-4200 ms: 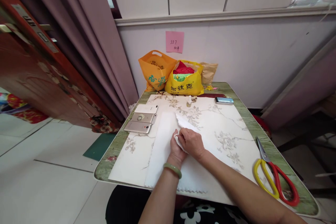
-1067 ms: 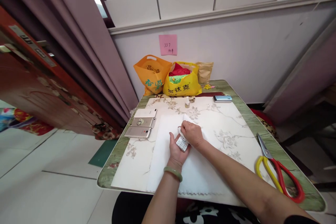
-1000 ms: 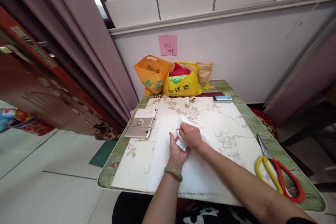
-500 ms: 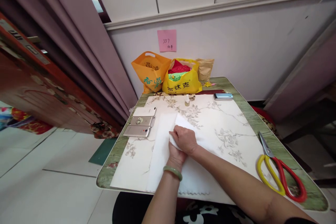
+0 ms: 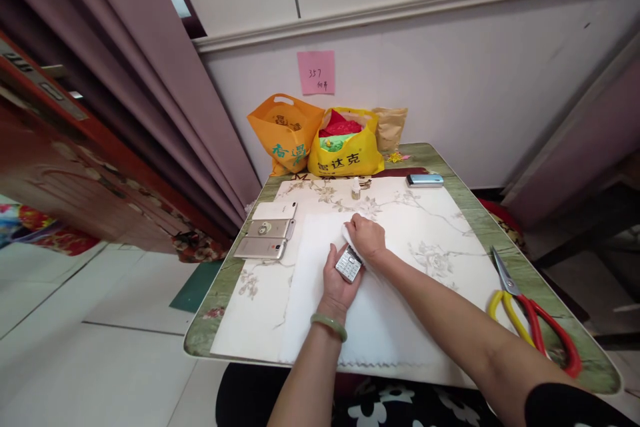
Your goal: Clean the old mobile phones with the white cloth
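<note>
A small silver keypad phone (image 5: pixel 349 265) lies face up in my left hand (image 5: pixel 339 287), its keys showing; my thumb and fingers are around its edges. My right hand (image 5: pixel 367 237) is closed on a bunched white cloth (image 5: pixel 347 232) at the phone's upper end, which it covers. Under both hands a white sheet with a zigzag edge (image 5: pixel 375 340) is spread on the floral mat. A green bangle (image 5: pixel 329 325) circles my left wrist.
Three phones (image 5: pixel 265 229) lie in a row at the left. Beyond my hands stand a small bottle (image 5: pixel 355 188), an orange bag (image 5: pixel 287 137) and a yellow bag (image 5: pixel 347 153). A blue-grey device (image 5: pixel 425 180) lies back right. Scissors (image 5: pixel 530 320) rest open near the right edge.
My hands were wrapped together around the cloth; now my right hand has moved up and right with it, and the keypad phone shows in my opened left palm.
</note>
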Demonstrator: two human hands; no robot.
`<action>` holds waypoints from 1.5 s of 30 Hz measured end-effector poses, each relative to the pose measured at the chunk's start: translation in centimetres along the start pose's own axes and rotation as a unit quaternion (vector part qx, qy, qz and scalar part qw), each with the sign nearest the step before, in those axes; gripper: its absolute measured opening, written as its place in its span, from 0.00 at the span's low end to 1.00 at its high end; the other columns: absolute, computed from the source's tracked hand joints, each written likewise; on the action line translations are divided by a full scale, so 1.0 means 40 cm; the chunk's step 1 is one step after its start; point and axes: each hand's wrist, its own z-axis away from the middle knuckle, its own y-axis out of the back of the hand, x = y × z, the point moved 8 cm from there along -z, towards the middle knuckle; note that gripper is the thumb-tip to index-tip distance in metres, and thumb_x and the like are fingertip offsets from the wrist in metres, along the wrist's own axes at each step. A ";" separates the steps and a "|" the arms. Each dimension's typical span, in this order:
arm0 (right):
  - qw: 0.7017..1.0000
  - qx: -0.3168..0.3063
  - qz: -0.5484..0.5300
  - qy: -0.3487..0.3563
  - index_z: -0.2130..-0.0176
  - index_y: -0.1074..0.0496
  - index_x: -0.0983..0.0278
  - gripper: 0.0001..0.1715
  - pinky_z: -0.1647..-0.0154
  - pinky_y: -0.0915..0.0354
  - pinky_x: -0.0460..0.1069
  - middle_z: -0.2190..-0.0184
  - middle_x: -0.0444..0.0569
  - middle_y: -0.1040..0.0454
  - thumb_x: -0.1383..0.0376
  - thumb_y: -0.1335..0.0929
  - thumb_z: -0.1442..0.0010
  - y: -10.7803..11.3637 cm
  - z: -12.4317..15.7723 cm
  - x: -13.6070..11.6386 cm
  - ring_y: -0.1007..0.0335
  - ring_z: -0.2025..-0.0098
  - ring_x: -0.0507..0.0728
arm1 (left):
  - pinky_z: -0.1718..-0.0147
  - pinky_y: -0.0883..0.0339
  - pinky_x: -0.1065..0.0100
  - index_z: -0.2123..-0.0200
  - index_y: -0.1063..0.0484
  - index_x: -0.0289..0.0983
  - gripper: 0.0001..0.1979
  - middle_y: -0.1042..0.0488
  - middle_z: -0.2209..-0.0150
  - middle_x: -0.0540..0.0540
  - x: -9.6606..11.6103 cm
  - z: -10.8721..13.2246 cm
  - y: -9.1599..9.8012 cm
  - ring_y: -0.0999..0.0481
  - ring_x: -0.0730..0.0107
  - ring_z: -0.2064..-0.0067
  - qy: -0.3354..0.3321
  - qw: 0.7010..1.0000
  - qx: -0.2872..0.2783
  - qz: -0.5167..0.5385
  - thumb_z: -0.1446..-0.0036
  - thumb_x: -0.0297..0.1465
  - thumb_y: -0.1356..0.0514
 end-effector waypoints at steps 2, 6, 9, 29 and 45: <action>0.999 0.001 -0.030 -0.022 0.60 0.30 0.60 0.18 0.63 0.44 0.49 0.64 0.49 0.23 0.54 0.42 0.34 -0.006 -0.011 0.032 0.29 0.62 0.57 | 0.52 0.32 0.57 0.53 0.27 0.31 0.22 0.21 0.59 0.38 0.001 0.003 -0.004 0.23 0.59 0.57 -0.003 1.000 -0.005 -0.012 0.41 0.43 0.44; 0.995 0.012 -0.083 -0.044 0.63 0.29 0.61 0.16 0.63 0.44 0.49 0.65 0.51 0.24 0.55 0.39 0.36 -0.003 -0.018 0.086 0.29 0.62 0.58 | 0.48 0.34 0.50 0.52 0.27 0.31 0.19 0.23 0.54 0.36 0.003 0.009 -0.010 0.25 0.55 0.50 -0.009 1.000 -0.010 -0.014 0.41 0.38 0.44; 0.990 0.022 -0.127 -0.051 0.67 0.29 0.62 0.13 0.65 0.44 0.49 0.70 0.50 0.24 0.56 0.36 0.40 0.015 -0.018 0.124 0.31 0.65 0.58 | 0.47 0.35 0.50 0.53 0.27 0.32 0.15 0.23 0.53 0.37 0.008 0.012 -0.004 0.26 0.54 0.48 -0.022 1.000 0.001 0.009 0.43 0.29 0.44; 0.862 0.040 -0.505 -0.018 0.73 0.34 0.63 0.24 0.75 0.42 0.45 0.79 0.41 0.33 0.45 0.36 0.46 0.096 0.048 0.073 0.40 0.76 0.51 | 0.46 0.35 0.59 0.49 0.28 0.36 0.19 0.24 0.51 0.41 0.013 0.007 -0.001 0.24 0.62 0.52 -0.047 0.998 -0.040 0.012 0.45 0.25 0.44; 0.993 0.037 -0.050 0.095 0.35 0.48 0.71 0.39 0.34 0.67 0.62 0.32 0.58 0.55 0.49 0.45 0.34 0.016 0.113 -0.119 0.66 0.31 0.63 | 0.42 0.41 0.53 0.44 0.32 0.43 0.28 0.33 0.41 0.42 0.013 0.037 -0.073 0.38 0.52 0.38 -0.011 0.995 -0.096 0.034 0.42 0.50 0.48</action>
